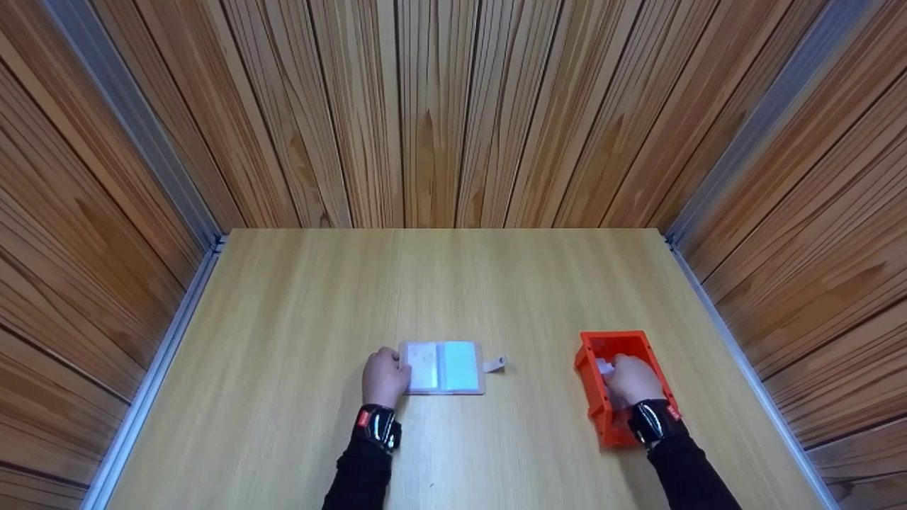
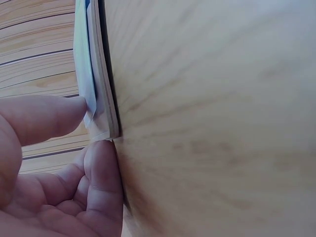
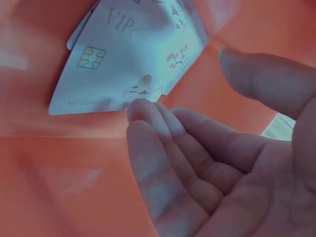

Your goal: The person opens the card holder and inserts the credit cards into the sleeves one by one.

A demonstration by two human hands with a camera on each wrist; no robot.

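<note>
A small card holder lies spread on the table, its clear sleeves facing up and a snap strap sticking out to the right. My left hand holds its left edge. In the left wrist view the thumb presses on a sleeve while the curled fingers bear against the cover's edge. My right hand reaches into an orange bin. There its fingertips touch pale cards printed "VIP", leaning in the bin; the thumb stands apart from them.
The light wood table is bounded by wooden plank walls at the back and both sides. Metal rails run along its side edges. The bin's raised walls surround my right hand.
</note>
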